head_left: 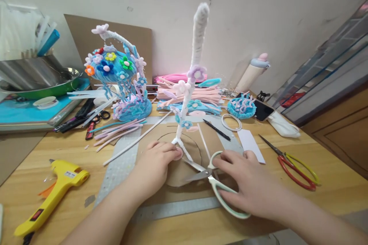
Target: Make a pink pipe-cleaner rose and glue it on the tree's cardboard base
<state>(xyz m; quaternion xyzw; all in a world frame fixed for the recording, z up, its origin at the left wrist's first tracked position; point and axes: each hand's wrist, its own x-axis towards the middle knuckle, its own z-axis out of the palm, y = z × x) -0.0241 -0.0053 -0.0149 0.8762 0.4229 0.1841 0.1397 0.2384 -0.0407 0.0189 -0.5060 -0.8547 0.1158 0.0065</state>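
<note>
A tall stem (198, 38) wrapped in white pipe cleaner stands upright, with fuzzy lilac, white and blue flowers along its lower half. Its base splits into legs over a circle drawn on a brown cardboard sheet (178, 195). My left hand (156, 164) is closed at the foot of this stem; its fingertips and the leg there are partly hidden. In my right hand (244, 180) are scissors (230, 204) with pale green handles, thumb and fingers in the loops. Their blades are spread apart, close to the right leg of the stem.
On the left lie a yellow glue gun (61, 187) and loose pipe cleaners (122, 132); behind them stands a blue flowered pipe-cleaner piece (115, 69). Red-and-yellow-handled scissors (296, 170), a black pen (217, 129) and a white card (250, 145) lie on the right.
</note>
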